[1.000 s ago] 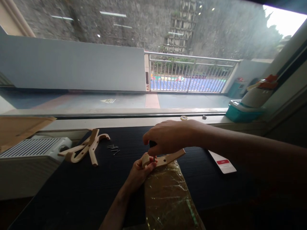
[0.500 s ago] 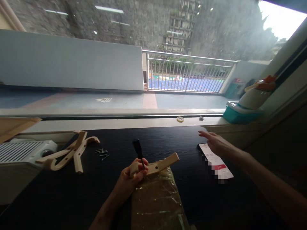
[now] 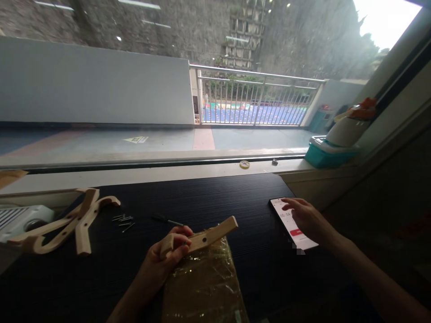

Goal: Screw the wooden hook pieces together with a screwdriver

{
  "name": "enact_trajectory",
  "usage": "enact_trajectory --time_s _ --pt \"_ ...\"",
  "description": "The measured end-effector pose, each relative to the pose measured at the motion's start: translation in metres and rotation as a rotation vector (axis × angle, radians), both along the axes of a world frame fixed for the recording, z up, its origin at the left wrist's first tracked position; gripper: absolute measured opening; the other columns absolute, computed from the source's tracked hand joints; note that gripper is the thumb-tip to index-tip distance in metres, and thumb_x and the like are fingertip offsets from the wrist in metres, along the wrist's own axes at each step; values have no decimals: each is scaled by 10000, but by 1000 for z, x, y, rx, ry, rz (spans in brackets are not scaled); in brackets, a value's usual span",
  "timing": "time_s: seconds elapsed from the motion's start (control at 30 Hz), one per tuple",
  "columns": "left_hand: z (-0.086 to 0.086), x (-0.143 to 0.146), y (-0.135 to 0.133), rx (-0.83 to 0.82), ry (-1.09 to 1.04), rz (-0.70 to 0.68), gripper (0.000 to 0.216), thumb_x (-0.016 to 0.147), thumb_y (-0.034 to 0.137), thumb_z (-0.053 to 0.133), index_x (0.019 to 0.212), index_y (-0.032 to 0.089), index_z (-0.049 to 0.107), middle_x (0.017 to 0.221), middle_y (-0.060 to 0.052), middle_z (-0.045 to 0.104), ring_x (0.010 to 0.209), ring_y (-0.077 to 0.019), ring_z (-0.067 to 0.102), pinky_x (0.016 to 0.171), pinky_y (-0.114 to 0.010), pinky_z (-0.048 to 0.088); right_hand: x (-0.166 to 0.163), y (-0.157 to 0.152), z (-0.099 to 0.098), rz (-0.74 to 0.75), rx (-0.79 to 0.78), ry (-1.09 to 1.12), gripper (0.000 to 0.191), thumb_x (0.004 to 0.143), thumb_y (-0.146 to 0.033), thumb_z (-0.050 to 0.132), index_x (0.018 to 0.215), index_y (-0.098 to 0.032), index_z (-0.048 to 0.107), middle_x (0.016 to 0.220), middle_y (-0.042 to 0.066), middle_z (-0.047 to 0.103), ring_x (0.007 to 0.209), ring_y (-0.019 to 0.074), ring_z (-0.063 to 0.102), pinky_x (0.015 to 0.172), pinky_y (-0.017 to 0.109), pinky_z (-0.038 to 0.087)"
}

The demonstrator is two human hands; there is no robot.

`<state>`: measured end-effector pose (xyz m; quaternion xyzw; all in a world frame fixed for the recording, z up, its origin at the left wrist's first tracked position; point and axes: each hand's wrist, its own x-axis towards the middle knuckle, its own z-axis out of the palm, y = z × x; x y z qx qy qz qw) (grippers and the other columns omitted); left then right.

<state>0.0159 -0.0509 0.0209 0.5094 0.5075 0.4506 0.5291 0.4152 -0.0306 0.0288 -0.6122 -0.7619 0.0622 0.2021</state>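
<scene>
Gripping the curved wooden piece (image 3: 215, 231) by its hooked end, the left hand (image 3: 161, 260) is closed around it above a plastic-wrapped package (image 3: 202, 287). To the right, the right hand (image 3: 308, 220) lies loosely open, forefinger touching the phone (image 3: 283, 214).

Phone (image 3: 288, 220) on the counter (image 3: 215, 197) is showing a readout, looking like "00:04"; digits are small, so not certain. Red button (image 3: 296, 232) below is carrying an unreadable label. Yellow floor marking (image 3: 136, 139) outside is showing print too small to read.
</scene>
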Motion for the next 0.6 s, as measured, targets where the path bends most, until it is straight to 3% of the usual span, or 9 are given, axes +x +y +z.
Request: enact_trajectory --time_s 0.17,0.47,0.6 --pt "0 -3 1 0 39 -25 211 655 374 684 664 165 660 1030 -79 602 948 -235 583 776 -282 487 13 -17 3 -29 65 4 351 812 -137 410 1108 -188 591 999 80 664 993 213 595 889 376 486" --pt "1 1 -1 -9 26 15 226 644 376 682 662 153 652 1020 -88 611 929 -237 592 762 -284 486 24 -93 -33 -114 68 42 291 850 -243 469 1112 -275 592 1239 76 560 1146 231 531 949 402 470" --pt "3 4 -2 -13 38 33 230 639 381 682 652 154 647 1027 -95 620 933 -241 595 764 -291 489 18 -73 -34 -74 57 74 312 851 -233 446 1119 -267 603 1226 74 587 1166 228 524 954 397 467"
